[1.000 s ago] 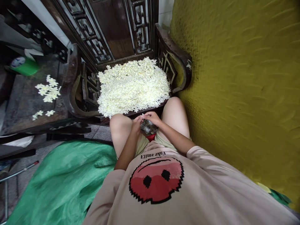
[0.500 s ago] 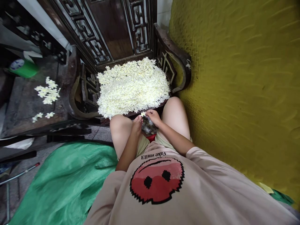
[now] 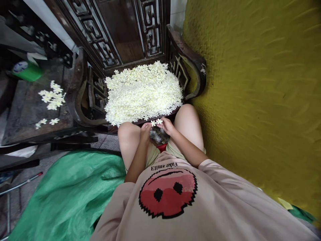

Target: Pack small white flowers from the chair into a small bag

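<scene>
Between my knees, my left hand [image 3: 145, 131] is closed in a pinch on a small white flower [image 3: 153, 124]. Just to the right, my right hand [image 3: 167, 126] holds a second white flower [image 3: 159, 121] by its fingertips. The two blossoms face up side by side, nearly touching; whether a stem or thread joins them is too small to see. A wide heap of the same white flowers [image 3: 144, 93] covers the seat of the dark carved chair [image 3: 198, 75] in front of my hands. Beneath my hands is a dark speckled surface [image 3: 159, 135], partly hidden.
On the dark wooden table [image 3: 22, 107] at left lie a loose cluster of white flowers [image 3: 53, 96] and a green roll [image 3: 27, 71]. Green sheeting [image 3: 75, 187] spreads at lower left. A yellow textured surface [image 3: 250, 100] borders the right side. A metal rod [image 3: 21, 184] lies at far left.
A second flower now shows at my right fingertips, where one blossom was visible between the hands before. My hands have moved slightly apart. The view has shifted a little.
</scene>
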Motion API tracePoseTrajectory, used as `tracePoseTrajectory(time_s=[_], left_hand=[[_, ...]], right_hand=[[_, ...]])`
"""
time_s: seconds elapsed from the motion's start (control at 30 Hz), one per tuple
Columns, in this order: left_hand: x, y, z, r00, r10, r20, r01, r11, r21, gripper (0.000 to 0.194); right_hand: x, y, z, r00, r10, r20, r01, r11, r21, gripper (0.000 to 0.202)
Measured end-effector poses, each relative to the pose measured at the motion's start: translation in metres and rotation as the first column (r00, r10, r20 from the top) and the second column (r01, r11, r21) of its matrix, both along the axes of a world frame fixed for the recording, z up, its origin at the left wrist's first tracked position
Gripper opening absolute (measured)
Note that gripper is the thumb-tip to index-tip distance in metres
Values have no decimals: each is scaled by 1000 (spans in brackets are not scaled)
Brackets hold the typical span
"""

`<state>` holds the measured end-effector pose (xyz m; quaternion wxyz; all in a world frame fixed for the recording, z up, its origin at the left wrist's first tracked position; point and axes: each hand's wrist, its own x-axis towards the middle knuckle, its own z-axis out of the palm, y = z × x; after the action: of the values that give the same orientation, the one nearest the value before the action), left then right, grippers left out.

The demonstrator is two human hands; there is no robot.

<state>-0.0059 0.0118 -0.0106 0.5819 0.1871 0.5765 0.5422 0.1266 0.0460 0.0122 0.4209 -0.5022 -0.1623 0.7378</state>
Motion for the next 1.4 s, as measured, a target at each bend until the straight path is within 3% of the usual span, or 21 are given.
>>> tracePoseTrajectory(time_s=[0.1,0.27,0.47,0.57,0.73,0.87,0.93,1.03,1.1,1.27,1.4], left_hand=[[2,-2,0,996,57,-62,-56,998,17,29],[2,-3,5,992,129,-13,-128,991,39,46],[4,-2,7,990,141,-13,-140,990,22,51],[3,-2,5,988,155,-27,-154,988,28,50],[3,-2,3,986,156,-51,-154,987,40,48],[4,-2,0,988,137,-66,-135,990,32,48],[4,-2,-2,993,104,-60,-102,994,25,49],[3,-2,-2,996,80,-42,-80,997,12,50],[3,-1,-2,997,80,-22,-80,997,-3,50],[1,-1,-1,999,37,15,-36,997,-66,49],[1,0,-2,996,85,2,-85,995,-60,46]], right_hand=[[-5,-2,-2,997,52,-53,-56,996,-71,13],[-2,0,-2,993,104,57,-90,974,-210,13],[-6,-6,-11,966,194,169,-159,967,-200,11],[-8,-8,-15,952,251,175,-228,963,-141,9],[-9,-9,-21,919,202,338,-257,958,128,16],[-10,-9,-20,876,71,476,-284,876,391,29],[-9,-8,-19,850,63,522,-342,821,457,33],[-8,-8,-17,843,157,515,-432,768,473,32],[-6,-8,-16,851,193,488,-442,765,469,30],[-5,-8,-11,869,165,467,-391,807,442,20],[-9,-11,-10,889,108,446,-301,871,389,18]])
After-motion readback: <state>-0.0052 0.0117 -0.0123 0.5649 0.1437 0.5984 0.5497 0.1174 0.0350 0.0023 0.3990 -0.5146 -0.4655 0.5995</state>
